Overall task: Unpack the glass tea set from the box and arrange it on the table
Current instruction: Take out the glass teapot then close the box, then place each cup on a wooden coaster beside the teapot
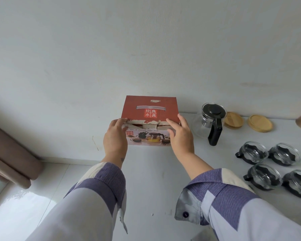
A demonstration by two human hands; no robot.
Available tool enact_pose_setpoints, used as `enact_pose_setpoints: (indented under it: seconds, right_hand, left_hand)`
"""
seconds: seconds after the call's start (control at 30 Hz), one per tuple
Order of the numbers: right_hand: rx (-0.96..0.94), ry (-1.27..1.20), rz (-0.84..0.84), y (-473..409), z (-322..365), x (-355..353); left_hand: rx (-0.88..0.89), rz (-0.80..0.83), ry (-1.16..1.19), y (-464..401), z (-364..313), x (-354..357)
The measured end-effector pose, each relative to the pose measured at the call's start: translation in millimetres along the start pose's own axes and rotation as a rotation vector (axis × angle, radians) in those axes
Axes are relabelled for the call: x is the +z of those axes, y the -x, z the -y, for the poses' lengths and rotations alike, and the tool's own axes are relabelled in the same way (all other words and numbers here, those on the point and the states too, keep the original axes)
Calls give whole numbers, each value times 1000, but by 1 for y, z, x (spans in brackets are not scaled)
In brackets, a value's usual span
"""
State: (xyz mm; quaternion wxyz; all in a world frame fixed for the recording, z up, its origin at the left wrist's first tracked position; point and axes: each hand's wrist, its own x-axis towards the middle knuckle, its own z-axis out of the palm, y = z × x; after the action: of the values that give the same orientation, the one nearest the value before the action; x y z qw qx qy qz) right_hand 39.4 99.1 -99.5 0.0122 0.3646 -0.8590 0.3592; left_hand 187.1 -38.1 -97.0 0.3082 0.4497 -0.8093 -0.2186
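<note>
Between both hands sits the box (150, 120), at the tabletop's (155, 171) left end. Left hand (115, 134) grips its left corner; right hand (180, 134) rests open-fingered on the front, nearer the teapot (211, 122).

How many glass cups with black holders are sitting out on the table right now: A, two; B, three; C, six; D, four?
D: four glass cups sit in a two-by-two cluster on the table, to the right of the box that both hands, left hand and right hand, are on, in front of the teapot.
</note>
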Motion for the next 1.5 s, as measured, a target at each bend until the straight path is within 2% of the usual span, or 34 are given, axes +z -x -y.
enact_pose_setpoints:
  seconds: [0.43, 0.63, 0.7, 0.87, 1.03, 1.2, 1.37, 1.5]
  right_hand:
    - [19, 17, 10, -47, -2, 9]
    - [6, 7, 52, -42, -5, 7]
    - [-15, 18, 92, -34, -7, 2]
    - [-66, -32, 15, -18, -21, -29]
    - [-85, -80, -140, -7, -61, -78]
    - [-4, -52, -243, -3, -111, -127]
    - [146, -19, -112, -7, -169, -157]
    - [275, 37, 29, -27, -215, -164]
  left_hand:
    - [-34, 31, -20, -47, -4, 19]
    - [-33, 63, -108, -43, -7, 18]
    - [-5, 48, -140, -36, -11, 19]
    - [171, -44, -214, -10, -45, 31]
    - [302, 122, -181, 33, -106, 70]
    - [243, 337, -139, 87, -150, 119]
    - [145, 461, -130, 135, -181, 165]
    - [38, 489, -146, 163, -195, 202]
